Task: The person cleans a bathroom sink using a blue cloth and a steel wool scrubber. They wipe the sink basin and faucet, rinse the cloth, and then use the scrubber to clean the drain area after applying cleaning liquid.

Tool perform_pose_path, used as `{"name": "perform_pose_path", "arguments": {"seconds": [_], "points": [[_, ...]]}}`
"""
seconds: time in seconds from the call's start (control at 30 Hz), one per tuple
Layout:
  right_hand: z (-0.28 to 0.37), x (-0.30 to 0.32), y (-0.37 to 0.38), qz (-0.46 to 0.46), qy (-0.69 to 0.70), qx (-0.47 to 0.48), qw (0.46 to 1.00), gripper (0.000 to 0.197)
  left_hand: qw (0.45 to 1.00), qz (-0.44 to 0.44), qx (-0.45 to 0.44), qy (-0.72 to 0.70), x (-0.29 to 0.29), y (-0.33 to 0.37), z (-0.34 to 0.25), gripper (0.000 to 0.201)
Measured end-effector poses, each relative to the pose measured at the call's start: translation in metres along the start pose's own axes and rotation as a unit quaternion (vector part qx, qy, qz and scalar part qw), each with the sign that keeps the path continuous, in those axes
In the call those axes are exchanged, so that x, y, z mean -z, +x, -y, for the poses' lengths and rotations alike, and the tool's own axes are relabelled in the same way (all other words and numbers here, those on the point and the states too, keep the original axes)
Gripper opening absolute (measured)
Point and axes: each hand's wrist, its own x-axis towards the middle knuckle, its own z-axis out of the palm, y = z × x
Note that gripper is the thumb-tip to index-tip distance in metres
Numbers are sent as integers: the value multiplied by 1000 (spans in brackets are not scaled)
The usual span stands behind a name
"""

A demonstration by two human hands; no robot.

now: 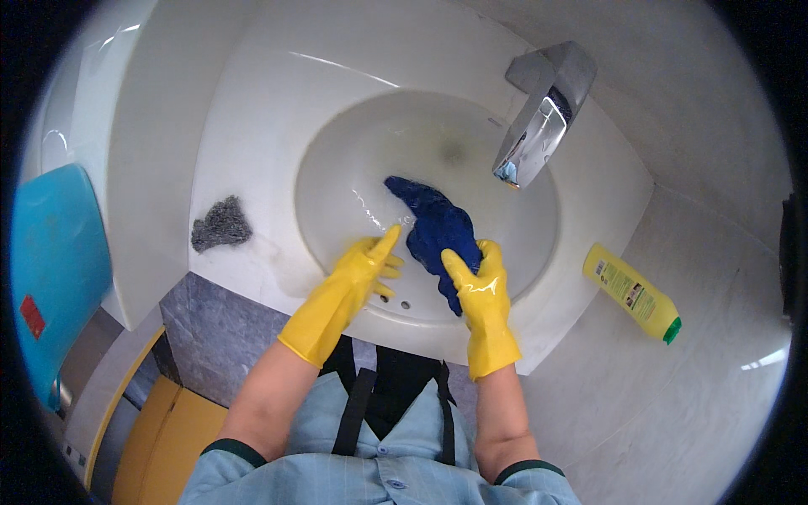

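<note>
The yellow-rubber-gloved right hand [480, 286] was clamped on a crumpled dark-blue cloth [439, 223] inside the white oval basin [332, 177]. The yellow-rubber-gloved left hand [368, 268] stood just beside it, fingers apart, apparently holding nothing. The step seemed to be handling the cloth in the basin; the next move probably called for a second grip from the left hand.

Behind the white bench [252, 151] I see a pale grey wall [707, 93]; left of the bench, a white panel [164, 160]; below the bench, blue-grey floor [210, 332]. Light reflects whitely right of the bench.
</note>
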Motion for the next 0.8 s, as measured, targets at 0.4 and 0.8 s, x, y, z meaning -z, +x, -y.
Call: {"name": "perform_pose_path", "arguments": {"seconds": [0.4, 0.8], "points": [[1, 0, -48, 229, -445, 358, 789, 33, 923, 267, 107, -256, -42, 16, -34, 73], [51, 57, 27, 186, -298, 474, 807, 46, 884, 397, -12, -248, -23, -9, -18, 65]]}}
